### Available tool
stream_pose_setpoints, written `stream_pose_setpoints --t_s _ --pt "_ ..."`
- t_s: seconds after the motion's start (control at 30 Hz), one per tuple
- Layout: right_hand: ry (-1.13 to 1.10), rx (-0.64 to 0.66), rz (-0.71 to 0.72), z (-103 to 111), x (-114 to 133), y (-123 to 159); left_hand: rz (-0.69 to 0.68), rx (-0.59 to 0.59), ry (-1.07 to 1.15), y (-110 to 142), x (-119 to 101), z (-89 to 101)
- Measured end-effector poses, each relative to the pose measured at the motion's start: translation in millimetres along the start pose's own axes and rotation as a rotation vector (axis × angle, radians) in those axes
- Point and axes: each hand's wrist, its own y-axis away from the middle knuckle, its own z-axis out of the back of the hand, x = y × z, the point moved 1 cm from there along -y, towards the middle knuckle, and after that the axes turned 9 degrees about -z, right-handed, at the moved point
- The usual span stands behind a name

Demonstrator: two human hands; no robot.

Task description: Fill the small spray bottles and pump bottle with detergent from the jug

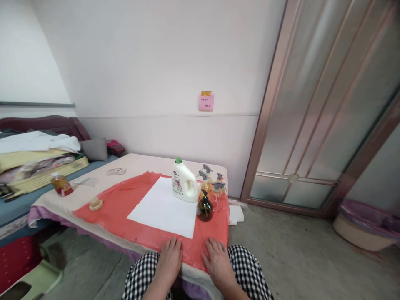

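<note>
My left hand (170, 257) rests on the near edge of a red plastic sheet (118, 212), fingers stretched out and holding nothing. To its right, my right hand (216, 260) lies flat on the same sheet, also empty. Beyond both hands is a white sheet with a jagged edge (156, 208). A white jug with a handle and green neck (179, 183) stands upright on its far right part. Beside the jug are a dark pump bottle (205, 209) and several clear bottles with grey dispenser heads (216, 198). A round cream-coloured cap-like piece (95, 204) sits at the sheet's left.
The cloth-covered table (137, 161) stands against a wall bearing a pink note (206, 102). On its left are an amber bottle (61, 185) and a flat clear packet (116, 171). A bed with piled bedding is farther left; a basin (362, 229) stands right, near a glass door.
</note>
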Motion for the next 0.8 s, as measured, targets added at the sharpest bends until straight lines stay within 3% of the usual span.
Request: stream_pose_setpoints --t_s 0.8 --pt "-0.046 -0.037 -0.024 -12 -5 -3 -0.008 -0.019 -0.009 1 -2 3.7"
